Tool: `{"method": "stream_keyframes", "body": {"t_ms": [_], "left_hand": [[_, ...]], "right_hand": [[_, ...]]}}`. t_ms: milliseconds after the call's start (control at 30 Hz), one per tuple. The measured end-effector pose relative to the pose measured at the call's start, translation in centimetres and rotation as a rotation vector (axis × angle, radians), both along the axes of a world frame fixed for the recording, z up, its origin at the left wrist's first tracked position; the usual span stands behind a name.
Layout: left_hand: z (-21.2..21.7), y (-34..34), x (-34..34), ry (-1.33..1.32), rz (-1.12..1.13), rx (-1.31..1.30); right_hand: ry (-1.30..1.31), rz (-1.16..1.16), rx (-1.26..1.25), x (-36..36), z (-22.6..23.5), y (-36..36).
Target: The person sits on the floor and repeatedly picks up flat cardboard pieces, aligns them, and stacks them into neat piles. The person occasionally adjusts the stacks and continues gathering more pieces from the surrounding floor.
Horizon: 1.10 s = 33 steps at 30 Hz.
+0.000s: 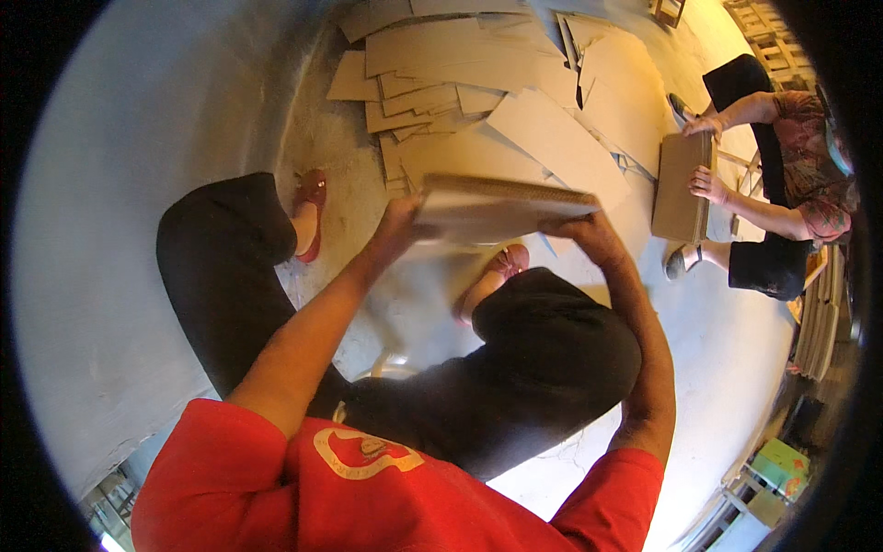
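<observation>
Left hand (397, 224), right hand (589, 235) grip opposite ends, cardboard stack (497, 208) between.

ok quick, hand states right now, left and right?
Left hand: closed on the left end of the cardboard stack.
Right hand: closed on the right end of the same stack.

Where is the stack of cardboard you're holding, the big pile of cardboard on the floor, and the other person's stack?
Flat brown cardboard stack in both hands (501, 207), head view, on its near ribbed edge.
Loose pile of tan cardboard sheets on the floor (478, 64), head view, on a top sheet.
Co-worker's upright brown cardboard stack (681, 189), head view, on its broad face.
</observation>
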<state>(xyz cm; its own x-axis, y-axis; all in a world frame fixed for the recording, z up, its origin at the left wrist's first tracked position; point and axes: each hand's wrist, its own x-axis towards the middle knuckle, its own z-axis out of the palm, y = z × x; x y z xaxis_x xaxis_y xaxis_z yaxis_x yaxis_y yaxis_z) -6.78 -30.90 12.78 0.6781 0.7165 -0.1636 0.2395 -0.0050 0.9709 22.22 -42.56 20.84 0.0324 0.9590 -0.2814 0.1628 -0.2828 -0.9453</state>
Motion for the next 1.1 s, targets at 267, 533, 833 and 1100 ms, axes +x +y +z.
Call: {"method": "stream_keyframes", "body": {"t_ms": [267,533,833,1100], "left_hand": [[4.7,0.9,8.4,-0.284,-0.176,0.086],[1.6,-3.1,14.5,-0.258,-0.542,-0.098],[-2.1,-5.4,14.6,-0.329,-0.528,-0.269],[0.4,-4.9,14.9,-0.109,-0.611,-0.340]], "right_hand": [[-0.059,-0.411,0.219,1.2,9.4,-3.7],[-0.074,-0.797,0.140,-1.4,3.9,-15.3],[-0.445,-0.833,0.157,-3.2,1.5,-18.8],[-1.434,-0.348,0.049,-3.8,6.3,-13.4]]}}
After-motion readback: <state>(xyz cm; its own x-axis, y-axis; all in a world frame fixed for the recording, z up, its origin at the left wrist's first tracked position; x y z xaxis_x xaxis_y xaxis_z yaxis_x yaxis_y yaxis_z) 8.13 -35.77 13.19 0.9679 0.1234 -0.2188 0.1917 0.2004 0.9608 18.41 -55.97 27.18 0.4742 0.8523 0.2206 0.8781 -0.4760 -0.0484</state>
